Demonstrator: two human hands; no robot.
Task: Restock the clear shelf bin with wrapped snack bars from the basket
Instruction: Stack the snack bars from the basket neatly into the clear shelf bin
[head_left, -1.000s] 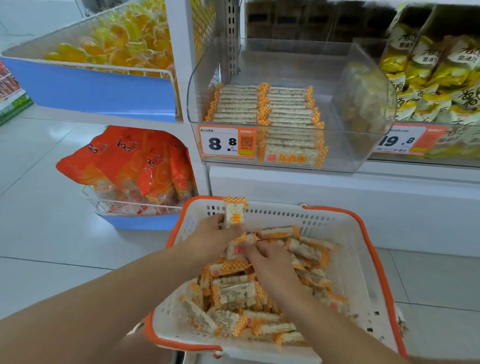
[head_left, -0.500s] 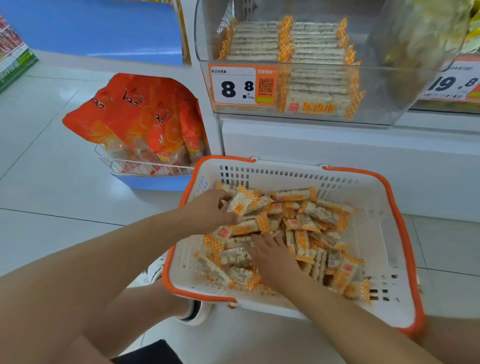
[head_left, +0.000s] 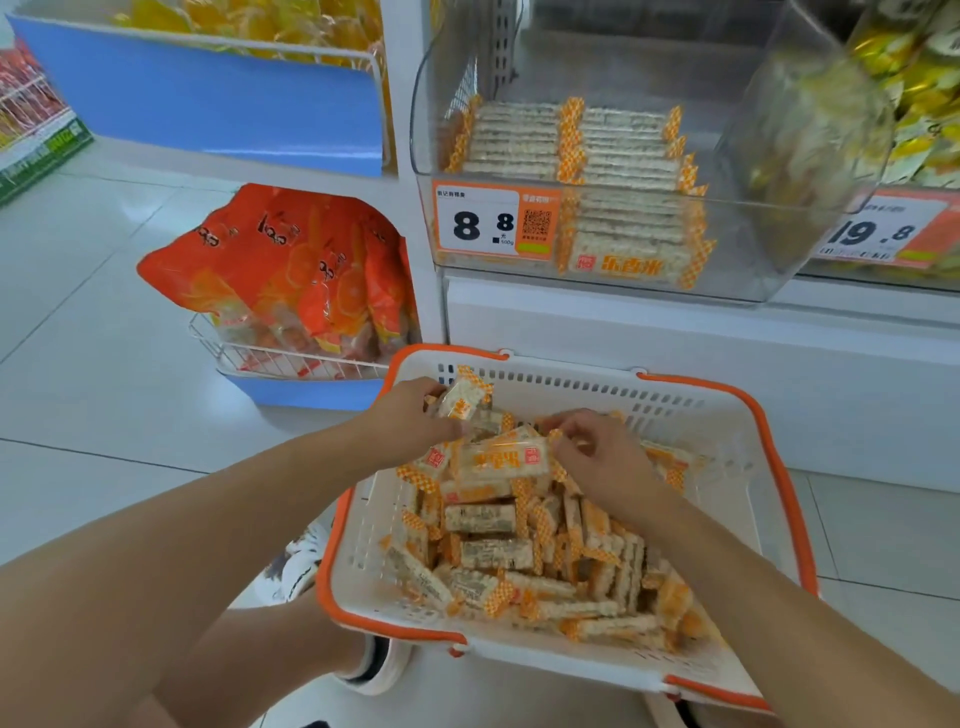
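left grip: your left hand (head_left: 410, 423) pinches one wrapped bar (head_left: 460, 400) near its lower end, bar tilted up above the pile at the far-left of the basket.
right grip: your right hand (head_left: 602, 457) has fingertips curled on the right end of a second bar (head_left: 506, 460), which lies flat across the top of the pile.
bars: loose heap in the white, orange-rimmed basket (head_left: 779, 467) on the floor, near you.
target: clear shelf bin (head_left: 727, 249), far and above the basket, already holds neat rows along its left and middle; right part looks bare.
handling: likely light, fairly stiff slabs in slick film, probably crumbly if squeezed.
where to hold: take the long edges mid-body; the crimped orange ends are floppy and may slip.
risk: film slides on film, stacked bars may fan out.
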